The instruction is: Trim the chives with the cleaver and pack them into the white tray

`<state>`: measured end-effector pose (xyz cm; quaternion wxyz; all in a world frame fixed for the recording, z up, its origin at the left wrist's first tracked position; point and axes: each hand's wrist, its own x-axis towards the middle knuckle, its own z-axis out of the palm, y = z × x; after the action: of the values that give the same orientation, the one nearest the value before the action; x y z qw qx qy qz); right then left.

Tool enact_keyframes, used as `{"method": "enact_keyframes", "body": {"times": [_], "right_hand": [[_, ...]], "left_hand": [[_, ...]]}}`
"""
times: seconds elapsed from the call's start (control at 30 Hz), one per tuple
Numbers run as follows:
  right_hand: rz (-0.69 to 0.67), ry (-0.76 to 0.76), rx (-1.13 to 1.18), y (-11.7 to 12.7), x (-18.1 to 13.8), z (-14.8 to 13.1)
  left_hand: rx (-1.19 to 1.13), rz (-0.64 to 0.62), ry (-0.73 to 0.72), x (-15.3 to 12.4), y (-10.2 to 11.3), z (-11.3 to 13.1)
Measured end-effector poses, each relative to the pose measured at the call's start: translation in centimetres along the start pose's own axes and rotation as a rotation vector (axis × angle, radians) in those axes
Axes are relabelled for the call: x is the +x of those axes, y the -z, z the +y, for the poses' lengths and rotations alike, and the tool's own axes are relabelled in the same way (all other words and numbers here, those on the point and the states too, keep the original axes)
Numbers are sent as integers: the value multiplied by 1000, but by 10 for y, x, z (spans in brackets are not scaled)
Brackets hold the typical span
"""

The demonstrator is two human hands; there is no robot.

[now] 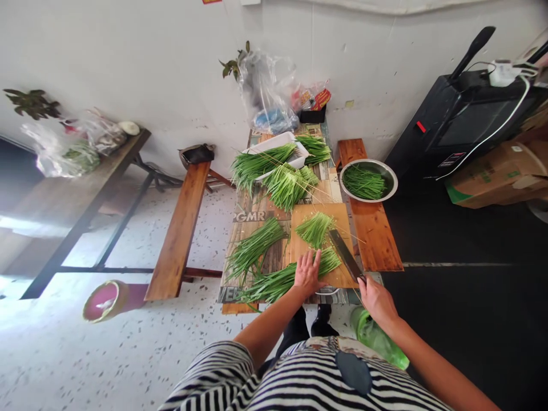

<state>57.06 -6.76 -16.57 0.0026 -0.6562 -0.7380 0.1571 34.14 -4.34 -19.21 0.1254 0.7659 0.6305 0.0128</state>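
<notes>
My left hand [309,273] lies with fingers spread on a long bunch of garlic chives [274,283], whose pale stem ends reach onto the wooden cutting board [300,249]. My right hand [377,297] is closed round the handle of a kitchen knife [346,256]. Its broad dark blade slants over the board, just right of the stem ends. Farther up the board sits a short-looking bundle of chives [315,229], apart from my fingers. Another bunch of chives [257,245] rests on the table left of the board.
Behind the board are more chives [289,185] and a white tray [274,141]. A metal bowl [391,191] of chives stands on the right bench [377,237]. Plastic bags [269,85] stand by the wall. A green bin [381,339] is near my right side, a pink bin [103,302] at left.
</notes>
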Motion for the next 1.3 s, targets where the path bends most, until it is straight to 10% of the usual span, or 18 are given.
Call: {"method": "enact_keyframes", "body": {"times": [0.47, 0.83, 1.3], "right_hand": [[-226, 143, 9, -17, -27, -99], [-294, 142, -58, -20, -11, -135], [-379, 108, -66, -29, -6, -150]], "left_hand": [[13, 48, 165, -65, -64, -80], [-45, 15, 138, -47, -35, -89], [37, -7, 161, -53, -54, -109]]}}
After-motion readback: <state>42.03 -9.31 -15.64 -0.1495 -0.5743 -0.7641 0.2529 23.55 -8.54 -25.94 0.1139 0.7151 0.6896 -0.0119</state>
